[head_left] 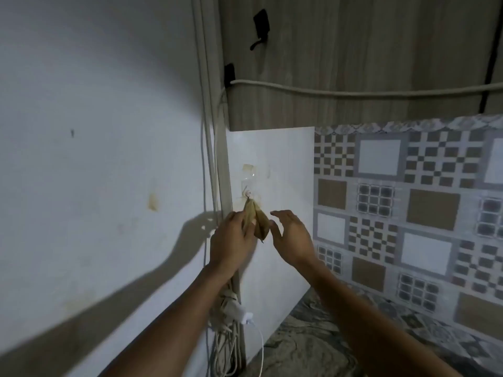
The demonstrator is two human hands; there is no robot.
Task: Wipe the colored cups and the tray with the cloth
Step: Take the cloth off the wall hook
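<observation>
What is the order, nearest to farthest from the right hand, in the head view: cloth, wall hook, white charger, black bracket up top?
From the right hand:
1. cloth, just to its left.
2. wall hook, above the cloth.
3. white charger, low down on the left.
4. black bracket, far up top.

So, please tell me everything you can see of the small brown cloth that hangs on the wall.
The small tan-brown cloth looks like thin, soft fabric, bunched into hanging folds. Its narrow top hangs from a small hook on the glossy white wall panel, and it widens downward to a pointed lower corner. The left hand grips its left fold; the right hand is open close beside it.
</observation>
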